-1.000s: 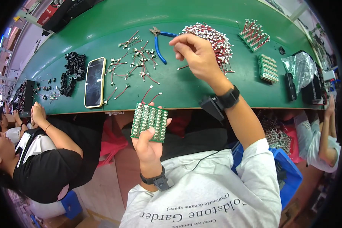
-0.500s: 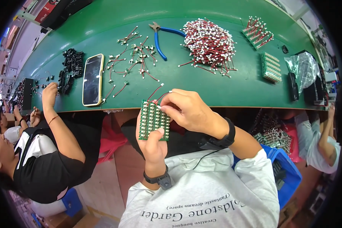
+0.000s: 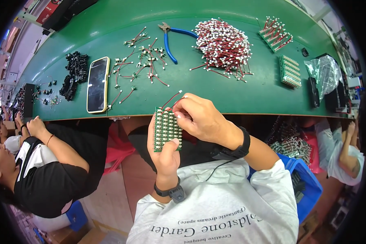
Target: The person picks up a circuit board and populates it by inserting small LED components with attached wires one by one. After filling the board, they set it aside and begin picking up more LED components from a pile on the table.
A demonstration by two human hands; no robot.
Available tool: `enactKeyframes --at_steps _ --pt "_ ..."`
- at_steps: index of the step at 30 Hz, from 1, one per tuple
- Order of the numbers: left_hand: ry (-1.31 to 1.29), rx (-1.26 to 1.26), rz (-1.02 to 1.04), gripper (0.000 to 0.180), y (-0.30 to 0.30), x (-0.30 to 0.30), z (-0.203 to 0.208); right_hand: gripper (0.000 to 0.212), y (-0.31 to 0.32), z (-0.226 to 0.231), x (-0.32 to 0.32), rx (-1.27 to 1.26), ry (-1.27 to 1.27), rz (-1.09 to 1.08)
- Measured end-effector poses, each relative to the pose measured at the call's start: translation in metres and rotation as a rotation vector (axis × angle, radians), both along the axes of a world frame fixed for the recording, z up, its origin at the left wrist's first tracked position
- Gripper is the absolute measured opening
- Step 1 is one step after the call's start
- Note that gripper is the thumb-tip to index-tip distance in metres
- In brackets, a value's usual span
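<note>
My left hand (image 3: 166,160) holds a green circuit board (image 3: 166,129), a panel with rows of small white connectors, its thumb pressed on the lower right part. At the panel's top edge, my right hand (image 3: 203,118) pinches a thin red-and-black wire lead (image 3: 179,101) with a white plug end. A second lead (image 3: 171,100) stands up from the top left of the panel. The fingertips hide where the pinched lead meets the board. Beyond my hands lies a big heap of red leads with white plugs (image 3: 223,49).
Blue-handled cutters (image 3: 169,46), a phone (image 3: 97,85), loose wired boards (image 3: 150,61) and black parts (image 3: 75,75) lie on the green bench (image 3: 126,16). More panels (image 3: 290,72) sit at the right. A co-worker (image 3: 52,171) sits at left; a blue bin (image 3: 309,195) stands at right.
The board has shifted slightly right and down in my left hand. My right hand still pinches at its top edge. The co-worker's near hand has drawn back from the bench.
</note>
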State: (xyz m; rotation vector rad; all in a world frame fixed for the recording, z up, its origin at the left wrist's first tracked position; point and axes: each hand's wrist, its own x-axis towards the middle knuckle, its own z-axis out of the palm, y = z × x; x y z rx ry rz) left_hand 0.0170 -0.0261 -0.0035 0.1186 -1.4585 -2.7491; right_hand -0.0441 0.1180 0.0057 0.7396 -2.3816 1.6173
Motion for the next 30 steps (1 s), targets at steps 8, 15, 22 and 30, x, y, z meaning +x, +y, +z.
enactKeyframes --at_steps 8,15,22,30 --pt "-0.01 -0.04 0.049 0.078 0.0049 0.0004 0.003 0.009 -0.0053 -0.0063 0.0029 -0.013 0.0 -0.046" --pt "-0.002 -0.196 0.06 0.075 0.0028 0.002 -0.001 0.013 -0.0059 -0.0077 0.0021 0.124 0.194 -0.018" --pt "-0.018 -0.051 0.048 0.075 0.0011 0.0018 -0.0004 0.014 -0.0023 -0.0048 0.0006 0.025 0.078 0.029" --pt "-0.008 -0.188 0.055 0.074 -0.0001 0.0012 0.0015 0.016 -0.004 0.0014 0.0021 0.212 0.187 0.023"
